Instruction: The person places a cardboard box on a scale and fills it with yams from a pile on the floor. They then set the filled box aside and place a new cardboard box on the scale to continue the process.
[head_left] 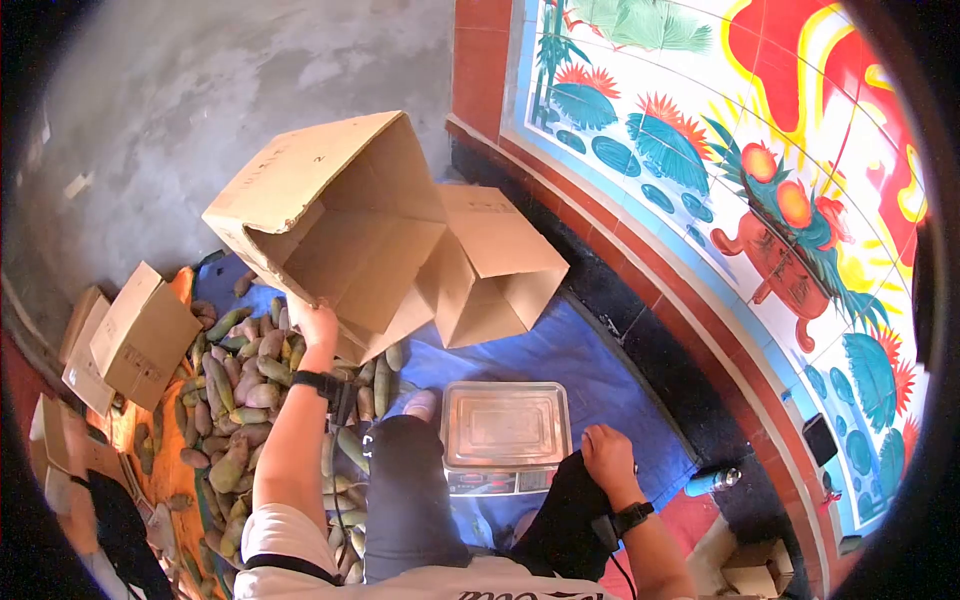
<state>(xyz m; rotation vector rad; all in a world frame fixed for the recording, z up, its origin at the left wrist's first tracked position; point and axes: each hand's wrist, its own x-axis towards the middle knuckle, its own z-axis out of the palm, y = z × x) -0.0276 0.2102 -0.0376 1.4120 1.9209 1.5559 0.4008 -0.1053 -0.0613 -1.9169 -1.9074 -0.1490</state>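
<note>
My left hand [316,326] is closed on the lower edge of a large open cardboard box [300,185], which is tilted with its mouth facing right and down. Below the box lies a heap of long green and brownish-pink vegetables [262,396]. My right hand [608,462] is curled into a loose fist by my right knee, with nothing visible in it. Between my legs and the box stands a digital scale [500,482] with a metal tray [505,420] on top.
Another open cardboard box [500,260] lies behind the held one, on the blue sheet [620,390]. More boxes [145,335] stand at the left, near another person [85,510]. A blue bottle [713,482] and a phone [820,439] are by the tiled wall at right.
</note>
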